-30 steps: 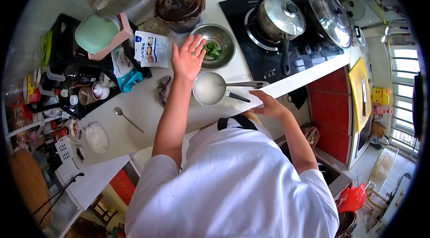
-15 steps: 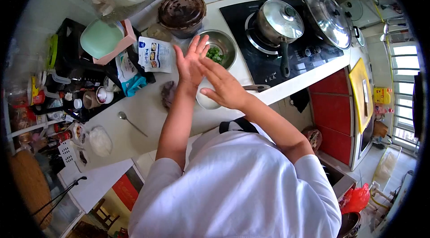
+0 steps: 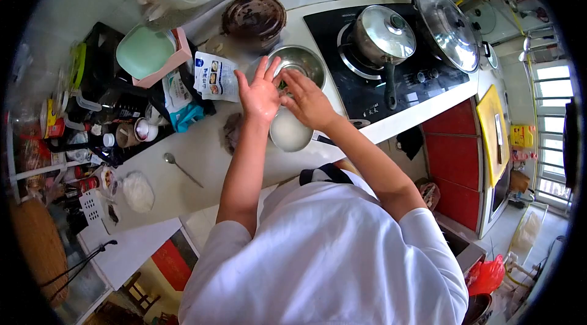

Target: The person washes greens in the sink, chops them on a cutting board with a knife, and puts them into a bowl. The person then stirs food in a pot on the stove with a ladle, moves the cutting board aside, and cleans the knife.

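Note:
My left hand (image 3: pixel 259 94) is palm up with its fingers spread and nothing on it, just left of the metal bowl (image 3: pixel 306 63). My right hand (image 3: pixel 307 100) is beside it, palm down, fingers extended, near the left palm and covering much of the bowl's greens. Below both hands stands a small pan (image 3: pixel 290 131) of whitish liquid, its handles partly behind my right forearm. Left of my left hand, a printed white pouch (image 3: pixel 215 77) lies on the counter, with a dark crumpled cloth (image 3: pixel 232 132) under it towards me.
A lidded pot (image 3: pixel 384 33) and a large lidded wok (image 3: pixel 446 28) stand on the black stove (image 3: pixel 361 96). A brown lidded container (image 3: pixel 254 19) is behind the bowl. On the left are a spoon (image 3: pixel 182 169), a plastic bag (image 3: pixel 139 192) and a green bowl (image 3: pixel 145 53).
My right hand has come from the pan's handles up beside my left palm, then shifted slightly right and up. The view has shifted a little. My left hand stays palm up.

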`<state>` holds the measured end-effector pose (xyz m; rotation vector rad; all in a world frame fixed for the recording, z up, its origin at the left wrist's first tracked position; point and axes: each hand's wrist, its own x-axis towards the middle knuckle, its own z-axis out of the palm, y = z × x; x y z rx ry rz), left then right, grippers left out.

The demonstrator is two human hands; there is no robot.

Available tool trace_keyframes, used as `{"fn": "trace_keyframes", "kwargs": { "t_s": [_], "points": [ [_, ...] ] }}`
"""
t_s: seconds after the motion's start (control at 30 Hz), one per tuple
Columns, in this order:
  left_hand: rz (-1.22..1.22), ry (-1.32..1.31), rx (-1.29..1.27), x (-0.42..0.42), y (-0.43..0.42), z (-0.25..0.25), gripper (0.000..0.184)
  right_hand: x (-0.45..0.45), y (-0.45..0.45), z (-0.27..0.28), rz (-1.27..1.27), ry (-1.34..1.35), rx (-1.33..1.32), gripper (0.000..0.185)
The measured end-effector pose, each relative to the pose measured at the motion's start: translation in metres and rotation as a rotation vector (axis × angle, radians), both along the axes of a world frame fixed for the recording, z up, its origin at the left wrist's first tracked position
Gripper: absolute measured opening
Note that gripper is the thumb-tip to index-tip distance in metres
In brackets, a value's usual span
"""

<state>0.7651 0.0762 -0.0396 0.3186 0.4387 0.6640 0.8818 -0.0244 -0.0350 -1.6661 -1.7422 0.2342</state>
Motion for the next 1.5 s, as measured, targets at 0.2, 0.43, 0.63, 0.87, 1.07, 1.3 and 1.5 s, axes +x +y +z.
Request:
{"fn": "trace_keyframes", "kwargs": {
  "t_s": [0.2, 0.43, 0.63, 0.87, 1.07, 1.3, 1.5],
  "points": [
    [0.048, -0.055, 0.046, -0.004, 0.001, 0.004, 0.086, 0.015, 0.007, -0.023, -0.115, -0.232, -0.293, 0.055],
    [0.125, -0.159, -0.023, -0.003, 0.008, 0.003, 0.083, 0.003, -0.005, 0.016, 0.038, -0.266, -0.051, 0.044],
    [0.146, -0.249, -0.03, -0.001, 0.008, -0.003, 0.084, 0.018, -0.003, -0.011, -0.091, -0.488, -0.174, 0.045],
    [0.08, -0.286, -0.059, -0.001, 0.003, -0.003, 0.081, 0.032, 0.025, 0.006, -0.382, 0.126, -0.053, 0.018],
    [-0.005, -0.22, -0.011, 0.004, -0.011, 0.014, 0.077, 0.033, 0.039, 0.003, -0.366, 0.798, -0.257, 0.022],
    [0.003, -0.073, 0.15, -0.006, -0.023, 0.032, 0.067, 0.031, 0.035, 0.003, -0.467, 0.629, -0.134, 0.011],
    [0.115, 0.01, 0.225, -0.029, -0.02, 0.033, 0.058, 0.025, 0.036, 0.019, -0.427, 0.045, 0.097, 0.012]
  ]
}}
